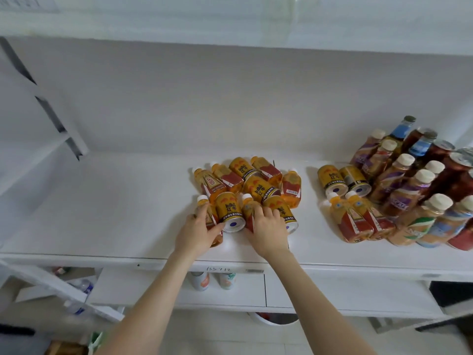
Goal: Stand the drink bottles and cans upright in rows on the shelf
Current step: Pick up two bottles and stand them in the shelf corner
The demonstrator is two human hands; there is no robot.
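Two hands work the near edge of a heap of some ten drinks lying flat on the white shelf (115, 201). The left hand (198, 228) curls its fingers round an orange bottle (204, 208) at the heap's near-left corner. The right hand (268, 226) closes over a second orange bottle (247, 207), its fingertips reaching onto a gold can (280, 208) just beside it. Another gold can (229, 211) lies between the two bottles, touching both, its end facing the front. That is the likely trouble: cans on their sides roll, and lifting either bottle takes away what wedges this one, so it could run toward the front lip (128, 260), which is near and shows no rail. The bottles behind lean on one another too, so a quick pull may shift the pile, and a bottle stood up carelessly could topple into its neighbours. For room, the shelf left of the heap is bare and wide, as is the strip behind it up to the back wall (204, 98). To the right a gap separates the heap from a packed group (409, 188) of bottles and cans, which leaves little space there. The board above (230, 21) sits well clear.
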